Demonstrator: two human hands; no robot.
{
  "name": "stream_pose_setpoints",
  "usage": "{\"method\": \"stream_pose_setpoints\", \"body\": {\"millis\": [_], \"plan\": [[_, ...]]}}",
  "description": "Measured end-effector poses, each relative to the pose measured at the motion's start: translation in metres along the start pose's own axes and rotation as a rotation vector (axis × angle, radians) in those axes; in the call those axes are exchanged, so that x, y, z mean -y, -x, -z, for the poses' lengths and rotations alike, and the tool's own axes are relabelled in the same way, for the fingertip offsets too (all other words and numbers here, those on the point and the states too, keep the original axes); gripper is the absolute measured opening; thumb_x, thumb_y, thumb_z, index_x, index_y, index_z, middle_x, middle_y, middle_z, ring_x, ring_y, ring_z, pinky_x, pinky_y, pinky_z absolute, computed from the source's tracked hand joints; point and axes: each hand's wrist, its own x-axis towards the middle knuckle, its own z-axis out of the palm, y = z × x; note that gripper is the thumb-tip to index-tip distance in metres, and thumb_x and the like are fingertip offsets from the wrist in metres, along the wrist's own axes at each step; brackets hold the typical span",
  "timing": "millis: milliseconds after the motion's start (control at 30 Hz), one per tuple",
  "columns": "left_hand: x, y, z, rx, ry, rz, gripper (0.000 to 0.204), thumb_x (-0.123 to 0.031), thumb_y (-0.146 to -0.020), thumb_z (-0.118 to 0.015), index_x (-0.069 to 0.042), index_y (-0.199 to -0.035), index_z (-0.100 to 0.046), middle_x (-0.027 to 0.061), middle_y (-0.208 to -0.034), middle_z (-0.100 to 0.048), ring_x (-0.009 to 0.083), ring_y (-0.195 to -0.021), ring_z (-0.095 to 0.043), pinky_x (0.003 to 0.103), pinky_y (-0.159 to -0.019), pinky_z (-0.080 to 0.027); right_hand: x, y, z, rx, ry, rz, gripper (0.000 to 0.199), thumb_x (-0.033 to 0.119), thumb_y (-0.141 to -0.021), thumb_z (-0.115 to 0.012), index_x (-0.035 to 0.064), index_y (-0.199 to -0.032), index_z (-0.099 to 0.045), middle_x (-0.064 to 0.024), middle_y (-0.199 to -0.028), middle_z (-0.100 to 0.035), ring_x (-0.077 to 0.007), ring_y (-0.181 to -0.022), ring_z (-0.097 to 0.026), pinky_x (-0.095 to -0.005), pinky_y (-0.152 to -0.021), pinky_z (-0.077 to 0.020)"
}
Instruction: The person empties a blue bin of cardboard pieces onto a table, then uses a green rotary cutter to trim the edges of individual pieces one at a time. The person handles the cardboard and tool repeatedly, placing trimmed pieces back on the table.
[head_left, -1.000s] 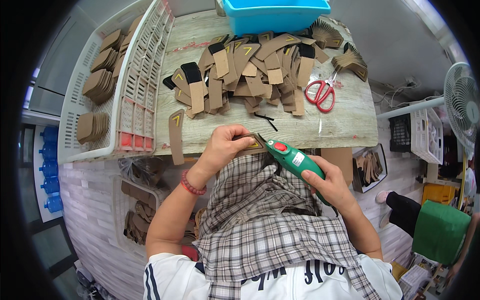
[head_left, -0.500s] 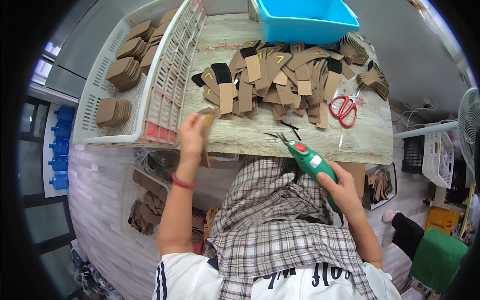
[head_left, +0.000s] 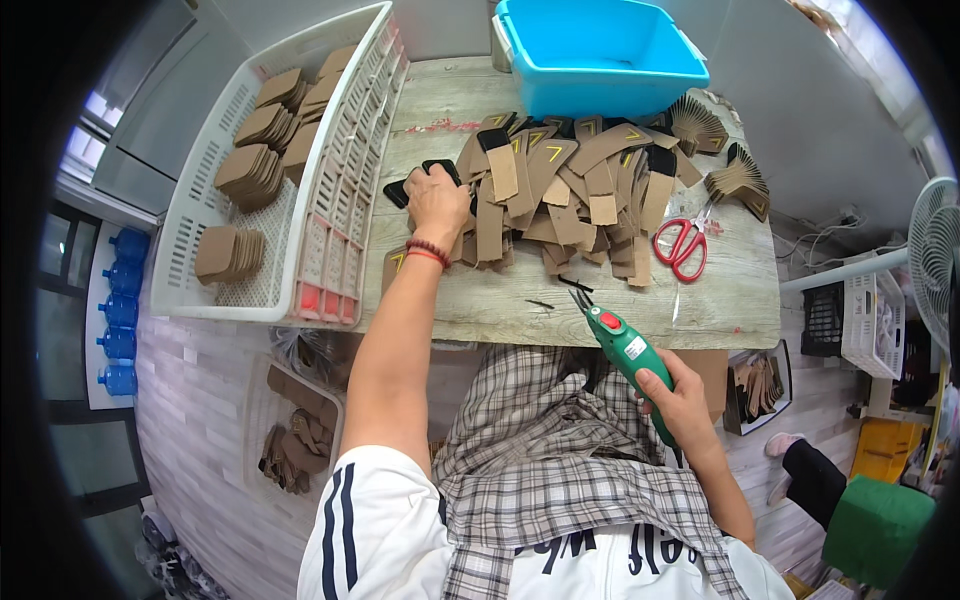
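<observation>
The left hand (head_left: 437, 203) reaches into the pile of brown cut pieces (head_left: 570, 190) on the bench (head_left: 520, 300), its grip closing on one piece. The right hand (head_left: 680, 395) holds its grip tight around green electric shears (head_left: 625, 350); red scissors (head_left: 682, 245) lie nearby.

Green electric cutter (head_left: 632, 358) w/ red button, blades toward brown piece pile (head_left: 570, 185); black-tipped piece (head_left: 440, 172) at pile's left edge.

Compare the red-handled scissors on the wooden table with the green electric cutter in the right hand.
The red-handled scissors lie flat and untouched on the wooden table; the green electric cutter is gripped by the right hand at the table's near edge. The scissors have two looped handles; the cutter has one thick body with a red button. Both have small blades.
</observation>
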Motion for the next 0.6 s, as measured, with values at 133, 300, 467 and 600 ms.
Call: {"method": "stream_pose_setpoints", "body": {"millis": [133, 300, 467, 600], "plan": [[0.012, 0.004, -0.011, -0.089, 0.183, -0.027, 0.041, -0.028, -0.082, -0.064, 0.005, -0.106, -0.063, 0.0286, -0.109, -0.058, 0.0418, -0.104, -0.055, 0.048, -0.090, -0.046, 0.000, 0.001, 0.001, -0.017, -0.020, -0.008, 0.037, 0.024, -0.090, -0.067, -0.0006, -0.116, -0.061, -0.0012, -0.076, -0.058, -0.0065, -0.057, -0.051, -0.0227, -0.051, -0.0436], [0.033, 0.000, -0.010, -0.234, 0.327, -0.050, 0.028, -0.019, -0.082, -0.054, 0.002, -0.096, -0.067, 0.0226, -0.080, -0.065, 0.0383, -0.078, -0.064, 0.045, -0.073, -0.049, 0.009, 0.001, 0.002, -0.007, -0.024, 0.011, 0.040, 0.026, -0.089, -0.068, -0.0001, -0.118, -0.060, -0.0013, -0.077, -0.059, -0.0063, -0.057, -0.052, -0.0230, -0.052, -0.0438], [0.009, 0.031, 0.073, -0.161, 1.408, 0.246, 0.018, -0.004, -0.087, -0.049, 0.001, -0.094, -0.064, 0.0046, -0.080, -0.066, 0.0151, -0.064, -0.061, 0.026, -0.060, -0.050, 0.015, 0.007, 0.004, -0.035, -0.055, 0.065, 0.040, 0.026, -0.089, -0.068, 0.0010, -0.119, -0.060, -0.0014, -0.075, -0.058, -0.0065, -0.057, -0.051, -0.0234, -0.053, -0.0431], [-0.046, 0.101, 0.094, 0.070, 2.002, 0.391, 0.011, -0.002, -0.090, -0.056, -0.002, -0.102, -0.057, 0.0075, -0.093, -0.065, 0.0156, -0.078, -0.063, 0.028, -0.073, -0.054, 0.016, 0.007, -0.002, -0.066, -0.038, 0.151, 0.040, 0.025, -0.088, -0.069, 0.0015, -0.119, -0.060, -0.0015, -0.073, -0.059, -0.0061, -0.058, -0.052, -0.0240, -0.054, -0.0428]]}}
